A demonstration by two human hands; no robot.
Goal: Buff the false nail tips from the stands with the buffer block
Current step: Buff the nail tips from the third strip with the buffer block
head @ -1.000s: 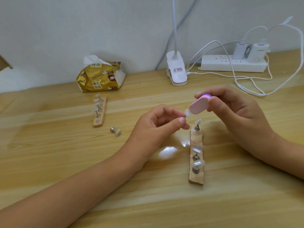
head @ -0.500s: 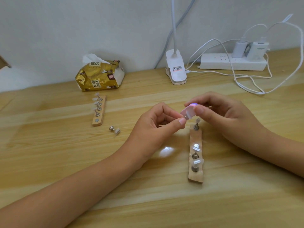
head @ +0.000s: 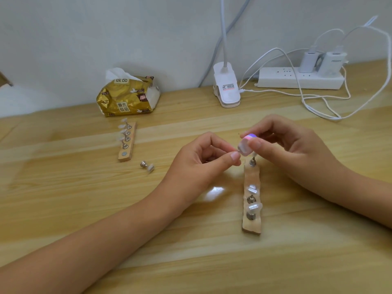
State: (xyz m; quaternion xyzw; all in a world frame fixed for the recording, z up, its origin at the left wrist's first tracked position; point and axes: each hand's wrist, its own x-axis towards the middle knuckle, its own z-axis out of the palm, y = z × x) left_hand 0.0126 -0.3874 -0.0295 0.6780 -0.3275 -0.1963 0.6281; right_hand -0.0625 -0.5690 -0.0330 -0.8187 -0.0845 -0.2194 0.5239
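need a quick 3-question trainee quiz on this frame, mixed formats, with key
1. True or false: the buffer block lies flat on the table.
2. How many metal pegs stand on the near stand?
3. The loose peg lies: A) on the near stand; B) on the table beside the far stand; C) on top of the buffer block.
Key: 1 false, the right hand grips it above the near stand; 2 three; 3 B.
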